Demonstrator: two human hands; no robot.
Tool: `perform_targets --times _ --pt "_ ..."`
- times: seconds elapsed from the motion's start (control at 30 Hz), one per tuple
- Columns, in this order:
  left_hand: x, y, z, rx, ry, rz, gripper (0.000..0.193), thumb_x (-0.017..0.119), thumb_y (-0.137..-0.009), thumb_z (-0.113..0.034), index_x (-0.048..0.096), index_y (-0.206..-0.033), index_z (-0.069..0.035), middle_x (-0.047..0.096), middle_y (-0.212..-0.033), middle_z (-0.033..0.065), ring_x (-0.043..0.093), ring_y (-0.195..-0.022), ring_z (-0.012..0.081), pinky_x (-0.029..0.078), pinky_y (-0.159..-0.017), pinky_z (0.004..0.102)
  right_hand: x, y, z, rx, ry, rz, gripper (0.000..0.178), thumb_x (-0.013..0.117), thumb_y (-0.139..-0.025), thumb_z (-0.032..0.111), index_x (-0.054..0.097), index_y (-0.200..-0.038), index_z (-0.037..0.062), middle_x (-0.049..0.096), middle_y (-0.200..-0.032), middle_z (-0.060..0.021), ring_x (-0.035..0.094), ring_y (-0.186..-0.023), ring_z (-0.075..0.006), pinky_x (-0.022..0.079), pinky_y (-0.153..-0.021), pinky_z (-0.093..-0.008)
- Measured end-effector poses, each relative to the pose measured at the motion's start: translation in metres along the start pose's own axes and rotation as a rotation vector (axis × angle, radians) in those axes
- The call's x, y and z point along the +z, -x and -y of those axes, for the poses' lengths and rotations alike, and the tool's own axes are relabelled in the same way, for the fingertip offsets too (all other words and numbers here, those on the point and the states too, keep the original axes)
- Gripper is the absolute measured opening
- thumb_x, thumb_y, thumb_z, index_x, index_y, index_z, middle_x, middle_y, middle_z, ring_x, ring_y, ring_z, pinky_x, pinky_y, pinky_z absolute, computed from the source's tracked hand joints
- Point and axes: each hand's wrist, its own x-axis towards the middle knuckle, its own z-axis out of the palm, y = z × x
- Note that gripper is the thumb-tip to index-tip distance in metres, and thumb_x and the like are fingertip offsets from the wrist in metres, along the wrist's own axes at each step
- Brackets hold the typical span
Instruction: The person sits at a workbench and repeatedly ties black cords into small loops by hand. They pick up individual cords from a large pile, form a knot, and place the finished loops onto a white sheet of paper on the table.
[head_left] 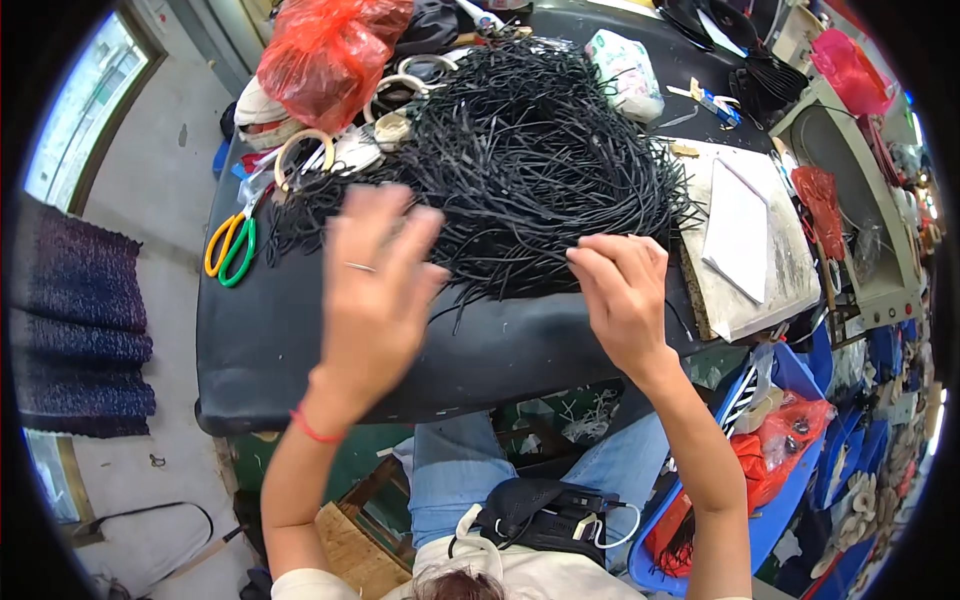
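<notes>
A large tangled heap of thin black cords (545, 150) lies on the black padded table. My left hand (375, 285) hovers in front of the heap's left part, smeared by motion; its fingers look spread, and nothing shows in them. At the near right edge of the heap, my right hand (625, 295) has its thumb and fingertips pinched together. Whatever is between those fingertips is too small to make out. Scissors (232, 245) with orange and green handles rest left of my left hand, near the table's left edge.
A red plastic bag (335, 60) and tape rolls (303, 160) sit at the back left. Behind the heap is a white tissue pack (625, 75). To the right, a worn board (790, 270) carries white paper (737, 235). A blue bin (770, 510) stands below, by my right forearm.
</notes>
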Motion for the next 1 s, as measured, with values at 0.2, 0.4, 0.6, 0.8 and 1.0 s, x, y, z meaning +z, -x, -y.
perform_targets --times 0.2,0.4,0.6,0.8,1.0 --pt "0.003 0.021 -0.052 -0.363 0.732 0.387 0.020 0.059 -0.084 -0.008 0.062 -0.103 -0.002 0.064 -0.097 0.0100 0.062 -0.093 0.0196 0.045 -0.088 0.0370 -0.030 0.012 0.041 -0.099 -0.201 0.041 0.028 0.062 -0.065 0.001 0.064 -0.093 0.0052 0.053 -0.077 -0.0047 0.053 -0.070 -0.0189 0.044 -0.067 -0.0336" --pt "0.004 0.065 -0.066 -0.840 1.369 0.518 0.022 0.055 -0.090 -0.013 0.060 -0.104 0.003 0.065 -0.091 0.0079 0.061 -0.084 0.0114 0.049 -0.077 0.0238 -0.054 0.027 0.052 0.094 -0.201 0.000 0.027 0.070 -0.066 -0.005 0.064 -0.091 0.0027 0.053 -0.071 -0.0071 0.052 -0.056 -0.0187 0.043 -0.047 -0.0275" --pt "0.028 0.068 -0.091 -1.172 1.701 0.384 0.024 0.054 -0.090 -0.019 0.057 -0.106 -0.001 0.064 -0.093 0.0101 0.064 -0.081 0.0153 0.054 -0.060 0.0224 -0.042 0.035 0.078 0.346 -0.303 0.043 0.020 0.064 -0.074 -0.002 0.061 -0.093 0.0021 0.056 -0.075 -0.0101 0.058 -0.065 -0.0238 0.047 -0.057 -0.0321" --pt "0.041 0.074 -0.094 -1.207 1.757 0.160 0.019 0.053 -0.090 -0.013 0.059 -0.103 0.000 0.063 -0.094 0.0088 0.063 -0.083 0.0139 0.055 -0.070 0.0228 -0.041 0.054 0.088 0.429 -0.458 0.195 0.026 0.060 -0.072 -0.007 0.062 -0.098 -0.0011 0.055 -0.084 -0.0121 0.059 -0.071 -0.0238 0.049 -0.060 -0.0317" --pt "0.045 0.078 -0.095 -1.139 1.682 0.091 0.016 0.052 -0.091 -0.013 0.059 -0.100 -0.002 0.062 -0.095 0.0078 0.062 -0.080 0.0115 0.053 -0.077 0.0264 -0.039 0.052 0.089 0.391 -0.466 0.178 0.026 0.062 -0.072 -0.005 0.062 -0.097 0.0001 0.058 -0.079 -0.0112 0.059 -0.072 -0.0232 0.049 -0.060 -0.0312"
